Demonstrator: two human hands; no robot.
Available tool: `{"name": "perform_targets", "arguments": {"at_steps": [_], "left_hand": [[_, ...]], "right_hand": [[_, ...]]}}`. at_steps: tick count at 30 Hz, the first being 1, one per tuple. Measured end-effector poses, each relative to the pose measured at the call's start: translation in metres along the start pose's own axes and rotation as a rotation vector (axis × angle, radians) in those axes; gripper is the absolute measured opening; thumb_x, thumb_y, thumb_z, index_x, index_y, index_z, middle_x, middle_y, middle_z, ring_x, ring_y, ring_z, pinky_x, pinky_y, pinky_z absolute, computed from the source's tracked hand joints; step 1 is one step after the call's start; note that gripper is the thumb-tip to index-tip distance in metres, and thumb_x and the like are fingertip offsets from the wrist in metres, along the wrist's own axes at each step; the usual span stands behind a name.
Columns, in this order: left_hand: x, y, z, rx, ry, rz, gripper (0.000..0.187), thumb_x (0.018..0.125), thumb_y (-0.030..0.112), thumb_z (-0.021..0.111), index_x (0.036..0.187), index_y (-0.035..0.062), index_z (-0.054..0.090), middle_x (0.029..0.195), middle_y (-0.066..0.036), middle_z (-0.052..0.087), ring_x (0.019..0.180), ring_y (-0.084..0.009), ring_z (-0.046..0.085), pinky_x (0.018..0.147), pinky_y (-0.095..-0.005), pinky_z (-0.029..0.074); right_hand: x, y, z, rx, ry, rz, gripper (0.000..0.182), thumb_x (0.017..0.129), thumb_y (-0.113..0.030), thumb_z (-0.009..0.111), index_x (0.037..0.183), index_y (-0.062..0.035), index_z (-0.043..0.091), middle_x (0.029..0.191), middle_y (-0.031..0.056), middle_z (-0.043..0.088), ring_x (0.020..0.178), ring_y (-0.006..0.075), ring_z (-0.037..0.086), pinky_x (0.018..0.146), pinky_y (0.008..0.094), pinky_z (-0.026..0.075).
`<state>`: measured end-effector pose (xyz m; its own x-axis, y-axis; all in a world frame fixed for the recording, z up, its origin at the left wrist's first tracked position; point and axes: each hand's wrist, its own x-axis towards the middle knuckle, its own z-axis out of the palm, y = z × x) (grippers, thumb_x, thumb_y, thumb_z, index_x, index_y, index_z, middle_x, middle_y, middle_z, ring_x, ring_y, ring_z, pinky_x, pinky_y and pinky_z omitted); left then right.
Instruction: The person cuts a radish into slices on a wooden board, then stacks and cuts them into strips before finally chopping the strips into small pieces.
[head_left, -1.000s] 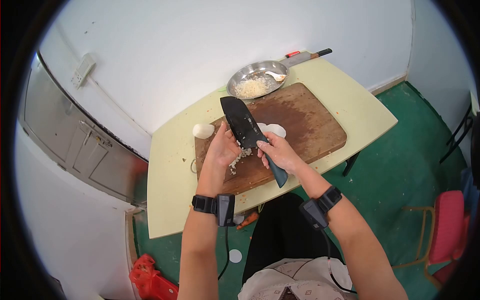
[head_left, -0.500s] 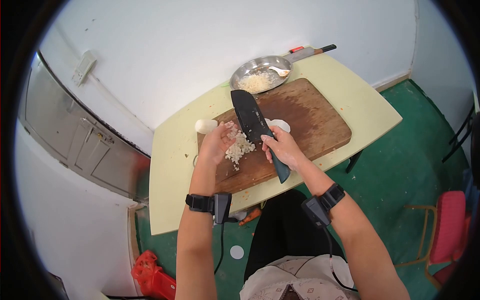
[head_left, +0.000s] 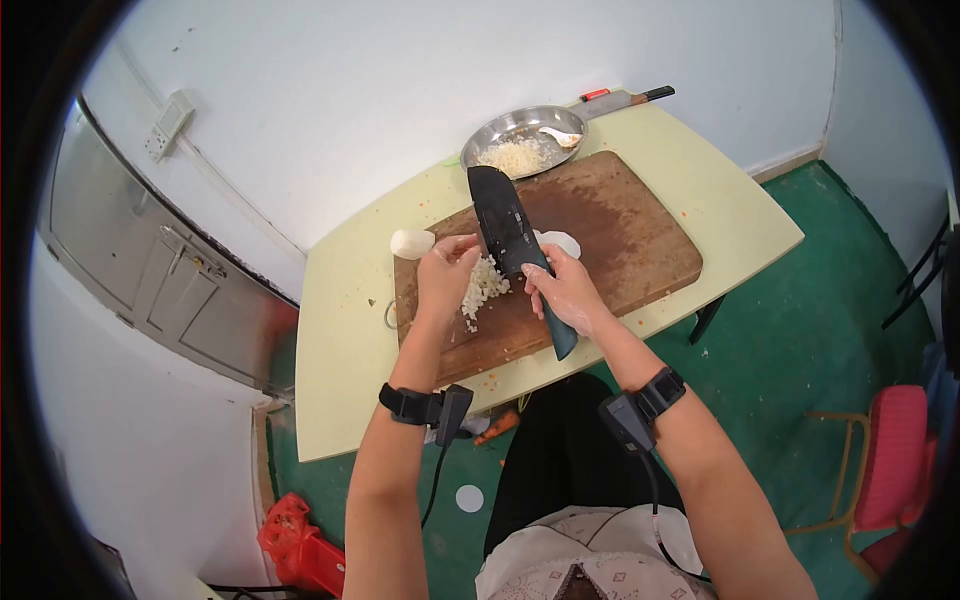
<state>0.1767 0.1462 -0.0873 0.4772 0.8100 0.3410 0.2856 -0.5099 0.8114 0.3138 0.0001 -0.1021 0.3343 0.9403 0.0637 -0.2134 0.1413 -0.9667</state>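
Observation:
A dark-bladed kitchen knife [head_left: 505,222] is held tilted above the wooden cutting board [head_left: 625,225], its blade pointing away from me. My right hand [head_left: 568,293] is wrapped around its dark green handle, and small white bits cling to the blade. My left hand [head_left: 446,278] has its fingers curled together beside the blade's left edge; whatever is between the fingertips is hidden. Finely diced white pieces [head_left: 484,286] lie in a pile under the blade, next to the left hand. A peeled white vegetable piece [head_left: 412,243] rests at the board's left edge. Another white piece [head_left: 560,243] lies partly behind the knife.
A metal dish [head_left: 480,140] with chopped white food and a white spoon [head_left: 562,137] stands at the board's far edge. Beside it, a second knife [head_left: 615,103] lies on the pale table [head_left: 340,330]. A red chair [head_left: 893,455] is on the right.
My left hand has turned, and its fingers have closed from a looser spread toward the blade's edge. The knife has shifted slightly, still in my right hand.

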Motion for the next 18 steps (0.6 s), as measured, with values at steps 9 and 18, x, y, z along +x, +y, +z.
{"name": "perform_targets", "arguments": {"at_steps": [9,18], "left_hand": [[-0.026,0.016,0.009,0.642,-0.016,0.451,0.01,0.077,0.007,0.062,0.084,0.0009,0.065,0.087,-0.013,0.062,0.086,-0.0312,0.059,0.078,-0.0399,0.046],[-0.024,0.037,0.009,0.657,0.011,0.657,0.03,0.08,0.001,0.052,0.108,0.001,0.06,0.114,-0.017,0.058,0.11,-0.0341,0.051,0.092,-0.0404,0.041]], "right_hand": [[0.003,0.007,-0.001,0.05,0.079,-0.012,0.027,0.091,-0.015,0.053,0.112,-0.0004,0.047,0.071,0.0043,0.053,0.051,0.0106,0.053,0.046,0.0266,0.046],[0.001,0.002,-0.001,0.031,0.019,-0.015,0.027,0.091,-0.015,0.053,0.112,0.0002,0.046,0.071,0.0044,0.053,0.05,0.0108,0.053,0.046,0.0262,0.045]]}}
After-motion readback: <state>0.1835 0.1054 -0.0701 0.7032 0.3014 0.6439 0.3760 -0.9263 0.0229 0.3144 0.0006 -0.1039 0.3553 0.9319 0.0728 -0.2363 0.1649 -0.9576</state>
